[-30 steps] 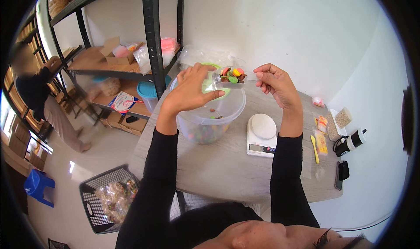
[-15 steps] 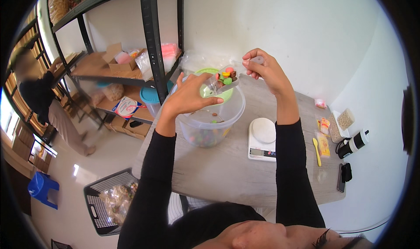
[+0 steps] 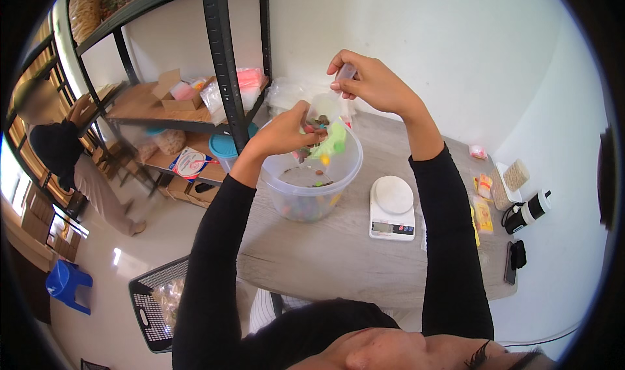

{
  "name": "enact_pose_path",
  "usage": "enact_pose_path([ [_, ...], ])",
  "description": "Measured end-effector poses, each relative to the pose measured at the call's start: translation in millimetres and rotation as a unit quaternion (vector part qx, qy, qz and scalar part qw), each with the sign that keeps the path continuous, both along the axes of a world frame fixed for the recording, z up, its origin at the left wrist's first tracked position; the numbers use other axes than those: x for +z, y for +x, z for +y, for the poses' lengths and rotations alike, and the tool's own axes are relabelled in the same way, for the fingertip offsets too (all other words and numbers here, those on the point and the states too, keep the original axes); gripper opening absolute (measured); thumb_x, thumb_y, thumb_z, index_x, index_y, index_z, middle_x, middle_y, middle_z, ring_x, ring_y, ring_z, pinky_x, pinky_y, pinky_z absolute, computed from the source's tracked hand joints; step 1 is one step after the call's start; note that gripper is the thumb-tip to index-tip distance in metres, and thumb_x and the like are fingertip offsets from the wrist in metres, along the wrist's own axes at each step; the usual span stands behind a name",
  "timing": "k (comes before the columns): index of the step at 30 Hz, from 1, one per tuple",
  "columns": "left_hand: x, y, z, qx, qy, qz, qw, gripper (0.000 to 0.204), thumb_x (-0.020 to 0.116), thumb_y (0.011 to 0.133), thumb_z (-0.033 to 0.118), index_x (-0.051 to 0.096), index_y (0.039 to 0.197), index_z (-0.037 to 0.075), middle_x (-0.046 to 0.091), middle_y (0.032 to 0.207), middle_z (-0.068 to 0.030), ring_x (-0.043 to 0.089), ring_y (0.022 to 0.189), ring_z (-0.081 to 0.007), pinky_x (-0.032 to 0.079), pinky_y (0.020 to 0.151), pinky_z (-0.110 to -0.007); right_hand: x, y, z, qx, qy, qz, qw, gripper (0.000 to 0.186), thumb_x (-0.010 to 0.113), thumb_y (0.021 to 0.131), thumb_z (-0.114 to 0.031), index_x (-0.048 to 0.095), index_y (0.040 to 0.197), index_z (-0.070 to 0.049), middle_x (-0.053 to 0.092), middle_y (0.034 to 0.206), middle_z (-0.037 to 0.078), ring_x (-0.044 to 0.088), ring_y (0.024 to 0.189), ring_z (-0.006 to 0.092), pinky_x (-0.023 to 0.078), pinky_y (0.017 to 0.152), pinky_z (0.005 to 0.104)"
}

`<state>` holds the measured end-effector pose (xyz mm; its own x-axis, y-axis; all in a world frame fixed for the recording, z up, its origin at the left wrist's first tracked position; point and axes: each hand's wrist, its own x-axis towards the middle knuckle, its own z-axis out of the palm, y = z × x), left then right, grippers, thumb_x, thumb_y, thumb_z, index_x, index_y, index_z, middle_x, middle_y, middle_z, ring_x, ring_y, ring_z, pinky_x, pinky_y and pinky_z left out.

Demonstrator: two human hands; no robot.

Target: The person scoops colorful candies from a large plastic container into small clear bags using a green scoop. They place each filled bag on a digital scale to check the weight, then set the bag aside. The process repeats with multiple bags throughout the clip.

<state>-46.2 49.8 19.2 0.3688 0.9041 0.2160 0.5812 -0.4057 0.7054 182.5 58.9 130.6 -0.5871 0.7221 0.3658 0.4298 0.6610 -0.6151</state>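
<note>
My right hand (image 3: 372, 83) grips the handle of a clear plastic scoop (image 3: 323, 103), tilted steeply downward. Dark and coloured candies (image 3: 319, 120) are sliding from its mouth. My left hand (image 3: 281, 134) is curled at the scoop's mouth, on what looks like a clear plastic bag, with candies showing at its fingers; the bag's outline is hard to make out. Both hands are above a big clear round tub (image 3: 306, 201), with colourful candies low inside it. Blurred green and yellow pieces show beside my left fingers.
Right of the tub stands a white kitchen scale (image 3: 392, 207). Small packets (image 3: 482, 215), a black-and-white bottle-shaped device (image 3: 526, 212) and a phone (image 3: 510, 263) lie along the right edge. A black shelf (image 3: 221, 57) rises at left; a black basket (image 3: 153, 311) and blue stool (image 3: 69, 285) stand below. Another person (image 3: 55, 142) is far left.
My right hand has moved left and tipped the loaded scoop downward, so its candies slide out. My left hand has shifted slightly, staying under the scoop's mouth.
</note>
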Motion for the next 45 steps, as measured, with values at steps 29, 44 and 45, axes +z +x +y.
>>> enact_pose_path([
  [29,-39,-44,-7,0.130,0.150,-0.145,0.969,0.049,0.074,0.081,0.020,0.057,0.123,0.000,0.069,0.114,-0.0190,0.069,0.101,-0.0278,0.052,0.090,-0.040,-84,7,-25,0.012,-0.011,-0.167,0.986,0.018,0.061,0.094,-0.005,0.068,0.110,0.000,0.074,0.092,0.014,0.072,0.083,0.0218,0.054,0.081,0.0350],
  [44,-1,36,-60,0.118,0.212,-0.177,0.954,0.040,0.069,0.082,0.012,0.057,0.118,-0.002,0.070,0.101,-0.0167,0.072,0.083,-0.0304,0.054,0.078,-0.039,-115,23,-26,0.023,-0.076,-0.276,0.958,0.024,0.057,0.089,0.002,0.074,0.106,0.003,0.075,0.088,0.015,0.072,0.080,0.0241,0.057,0.080,0.0350],
  [45,-1,39,-62,0.121,0.242,-0.164,0.949,0.040,0.069,0.082,0.012,0.057,0.118,-0.002,0.070,0.101,-0.0166,0.072,0.080,-0.0304,0.055,0.076,-0.039,-115,24,-30,0.008,-0.122,-0.273,0.954,0.023,0.057,0.089,0.001,0.074,0.105,0.004,0.075,0.088,0.016,0.073,0.084,0.0239,0.057,0.081,0.0350],
])
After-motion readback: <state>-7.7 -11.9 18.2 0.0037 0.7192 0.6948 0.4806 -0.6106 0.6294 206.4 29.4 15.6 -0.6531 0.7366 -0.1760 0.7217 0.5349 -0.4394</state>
